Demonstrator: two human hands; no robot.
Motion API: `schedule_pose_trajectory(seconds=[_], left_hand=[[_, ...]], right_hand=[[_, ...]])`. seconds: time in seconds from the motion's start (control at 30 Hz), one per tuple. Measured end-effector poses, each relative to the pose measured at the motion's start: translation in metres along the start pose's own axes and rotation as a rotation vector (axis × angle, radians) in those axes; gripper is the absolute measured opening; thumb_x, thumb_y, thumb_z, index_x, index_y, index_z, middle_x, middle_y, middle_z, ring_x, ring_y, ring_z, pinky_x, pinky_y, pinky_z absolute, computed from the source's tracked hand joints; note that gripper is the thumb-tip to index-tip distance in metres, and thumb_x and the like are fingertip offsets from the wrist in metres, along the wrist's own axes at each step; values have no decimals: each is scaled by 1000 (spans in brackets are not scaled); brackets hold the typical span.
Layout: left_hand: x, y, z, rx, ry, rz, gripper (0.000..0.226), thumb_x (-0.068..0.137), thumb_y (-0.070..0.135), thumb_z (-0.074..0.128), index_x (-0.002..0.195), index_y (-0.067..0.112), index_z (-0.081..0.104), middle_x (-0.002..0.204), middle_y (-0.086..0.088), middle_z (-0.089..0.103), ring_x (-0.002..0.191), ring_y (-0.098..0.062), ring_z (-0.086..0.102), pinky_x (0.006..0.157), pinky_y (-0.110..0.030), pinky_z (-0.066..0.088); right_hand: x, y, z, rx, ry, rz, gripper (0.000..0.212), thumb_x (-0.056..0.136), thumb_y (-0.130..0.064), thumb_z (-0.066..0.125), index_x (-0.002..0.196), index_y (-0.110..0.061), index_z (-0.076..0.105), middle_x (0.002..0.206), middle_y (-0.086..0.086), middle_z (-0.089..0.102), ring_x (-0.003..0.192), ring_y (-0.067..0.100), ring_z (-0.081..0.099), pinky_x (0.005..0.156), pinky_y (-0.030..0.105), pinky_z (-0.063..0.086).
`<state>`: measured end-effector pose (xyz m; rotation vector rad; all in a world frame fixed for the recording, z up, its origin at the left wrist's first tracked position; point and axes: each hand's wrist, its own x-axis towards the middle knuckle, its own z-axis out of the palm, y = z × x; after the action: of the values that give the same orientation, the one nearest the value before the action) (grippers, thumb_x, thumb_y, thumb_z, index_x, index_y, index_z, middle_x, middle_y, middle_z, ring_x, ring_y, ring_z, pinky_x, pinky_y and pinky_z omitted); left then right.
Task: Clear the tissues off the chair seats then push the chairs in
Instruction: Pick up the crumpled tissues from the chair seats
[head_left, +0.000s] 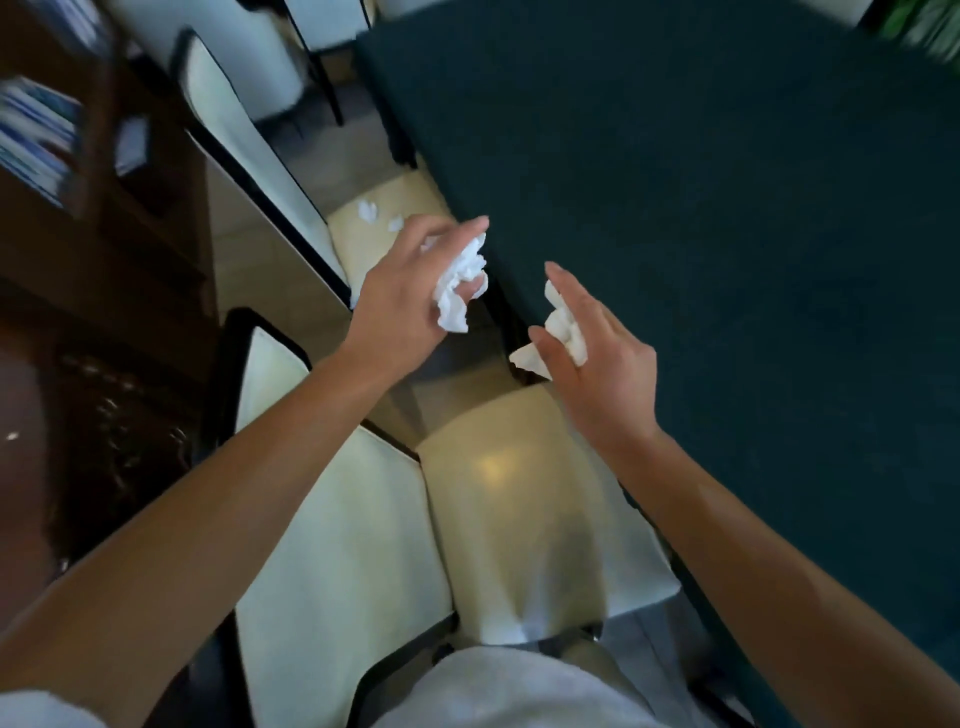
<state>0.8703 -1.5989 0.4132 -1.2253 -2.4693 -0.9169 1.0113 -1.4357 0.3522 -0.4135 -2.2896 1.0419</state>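
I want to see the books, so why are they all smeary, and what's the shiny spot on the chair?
In the head view, the books at the left edge are streaked by motion blur, as is the green plant in the top right corner; the near chair seat carries a soft patch of glare; both hands and their tissues look fairly sharp.

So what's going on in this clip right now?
A person stands over the near chair, which has no tissue showing on its seat. The left hand grips a crumpled tissue, and the right hand holds another tissue, both near the dark table. Tissue scraps lie on the far chair's seat.
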Motion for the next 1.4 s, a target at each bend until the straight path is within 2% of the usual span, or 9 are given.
schedule_pose_trajectory(seconds=[0.07,0.13,0.2,0.33,0.57,0.73,0.97,1.27,1.4], left_hand=[[-8,0,-23,44,41,68,42,97,17,71,138,14,63,130,-7,57,109,-1,54,91,1,35],[-17,-1,-45,41,96,88,37,96,18,72,133,13,67,129,-7,58,111,-8,58,92,-1,36],[-28,-2,-67,7,153,85,34,93,13,75,127,13,70,126,-6,59,109,-4,56,92,-4,38],[-55,-2,-113,-54,227,76,32,89,8,77,120,12,73,124,-5,59,110,-3,55,93,-10,42],[-102,-2,-173,-96,342,172,48,88,-3,77,133,6,66,124,-15,58,111,2,53,96,-5,41],[-120,0,-192,-62,352,250,40,89,-1,77,128,3,69,124,-15,60,112,-17,60,95,-20,50],[-129,9,-201,-31,487,207,40,85,-11,77,124,-2,69,118,-22,61,108,-21,59,99,-11,42],[-134,-21,-196,20,448,19,33,97,19,71,128,10,71,124,-5,60,113,-10,56,94,-14,44],[-124,-37,-200,-9,440,-35,30,96,18,73,126,13,72,124,8,55,114,14,46,92,-1,35]], right_hand=[[1,-12,-7,-45,8,-52,52,102,-36,64,151,-37,47,144,-14,61,125,0,57,86,15,48],[0,-29,-13,-67,-3,-47,55,101,-35,65,152,-39,45,141,-16,62,126,-2,53,84,6,41],[-5,-53,-14,-63,-11,-37,58,100,-34,66,153,-42,42,139,-20,61,123,-10,47,85,-2,33],[-24,-107,-4,-36,-26,-67,59,100,-34,65,151,-48,41,138,-25,58,113,-19,42,86,-4,32],[-58,-177,1,-76,34,-174,59,100,-33,66,152,-46,41,131,-34,51,111,-26,41,86,-5,33],[-73,-195,1,-83,150,-336,39,101,-28,68,139,-32,63,140,-15,63,118,-29,42,91,-2,37],[-63,-202,-14,-31,139,-410,35,102,-34,62,136,-26,66,138,-13,64,121,-21,49,93,1,41],[-63,-197,-12,-27,67,-336,31,103,-30,62,133,-28,68,133,-15,67,118,-8,58,92,1,41],[-54,-200,-7,-69,99,-291,34,103,-36,58,134,-29,67,134,-14,67,119,-5,60,92,0,41]])
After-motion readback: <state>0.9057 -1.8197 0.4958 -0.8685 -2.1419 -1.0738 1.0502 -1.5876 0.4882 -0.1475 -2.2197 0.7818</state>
